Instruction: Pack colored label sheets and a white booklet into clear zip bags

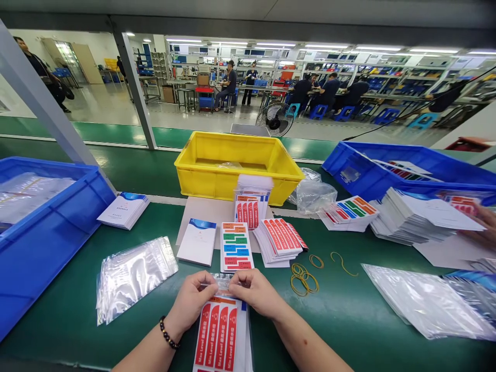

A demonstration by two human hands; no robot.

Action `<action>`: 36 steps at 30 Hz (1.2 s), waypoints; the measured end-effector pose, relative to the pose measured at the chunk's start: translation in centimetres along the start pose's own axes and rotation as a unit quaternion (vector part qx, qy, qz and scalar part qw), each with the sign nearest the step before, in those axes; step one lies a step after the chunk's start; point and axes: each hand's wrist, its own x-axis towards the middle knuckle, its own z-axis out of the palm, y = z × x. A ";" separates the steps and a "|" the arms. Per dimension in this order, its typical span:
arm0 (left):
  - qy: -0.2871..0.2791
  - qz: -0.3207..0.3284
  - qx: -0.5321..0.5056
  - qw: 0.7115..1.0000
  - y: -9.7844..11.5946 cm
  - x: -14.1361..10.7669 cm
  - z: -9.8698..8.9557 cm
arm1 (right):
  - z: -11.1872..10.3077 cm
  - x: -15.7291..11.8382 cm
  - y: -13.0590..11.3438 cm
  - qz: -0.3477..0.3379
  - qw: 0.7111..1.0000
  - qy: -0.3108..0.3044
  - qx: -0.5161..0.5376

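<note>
A clear plastic bag (222,283) lies in front of me with red label sheets (217,336) and white paper inside. My left hand (194,297) pinches the left side of the bag's top edge. On the right side of that edge, my right hand (256,292) is closed in a pinch too. Just beyond my hands are a white booklet stack (197,242), a stack of multicoloured label sheets (236,247) and a fanned stack of red label sheets (281,237). Rubber bands (304,279) lie right of my right hand.
Flat clear bags (137,276) lie at left, beside a blue bin (58,227). A yellow bin (232,183) stands behind the stacks. At right are another blue bin (387,160), a booklet pile (406,219), more bags (422,297) and another person's hand (482,227).
</note>
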 end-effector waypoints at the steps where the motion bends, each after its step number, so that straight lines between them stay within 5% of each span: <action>1: -0.001 0.001 0.001 1.000 -0.1 0.0 0.0 | 0.1 0.0 0.1 0.002 1.000 0.001 -0.003; 24: -0.010 0.102 0.135 0.986 0.0 -0.5 0.2 | 1.2 -0.5 0.2 -0.122 0.974 0.029 -0.186; 27: 0.052 0.174 0.252 0.950 0.7 -1.7 -0.9 | 0.5 -0.4 0.6 -0.172 0.956 0.074 -0.226; 29: 0.117 0.179 0.382 0.899 1.2 -2.4 -2.6 | 0.2 -0.3 0.9 -0.215 0.938 0.120 -0.244; 31: 0.181 0.081 0.496 0.845 1.6 -2.8 -4.9 | 0.0 -0.2 1.1 -0.246 0.922 0.158 -0.254; 36: 0.246 -0.049 0.556 0.793 2.3 -2.8 -10.6 | 0.2 -0.1 0.9 -0.287 0.906 0.176 -0.258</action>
